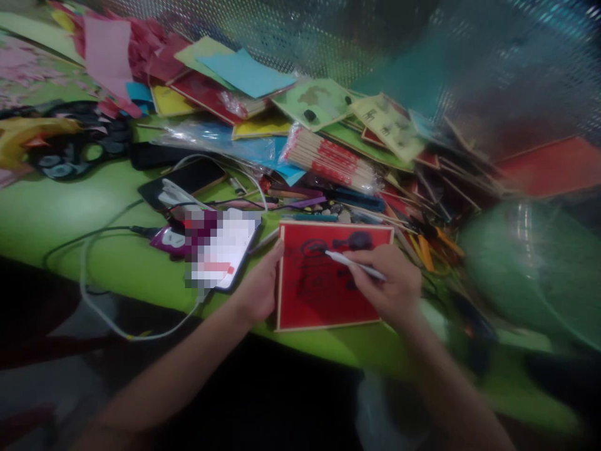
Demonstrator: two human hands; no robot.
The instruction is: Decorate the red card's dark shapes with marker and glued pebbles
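A red board (328, 310) with a pale edge lies at the front of the green table, with dark line drawings and black shapes on its face. My left hand (260, 288) holds the board's left edge; its fingertips are partly hidden. In my right hand (394, 282) is a slim white pen (352, 263), its tip at the drawing near the upper middle of the board. Just left of the board lies a lit phone (235, 250), its screen blurred out, with a white cable attached.
Behind the board, the green table (117, 200) carries a bundle of wooden sticks (328, 156), coloured sheets, a dark phone (188, 181) and loose pens. A purple case (171, 241) and cables lie left. A large round greenish object (530, 275) stands right.
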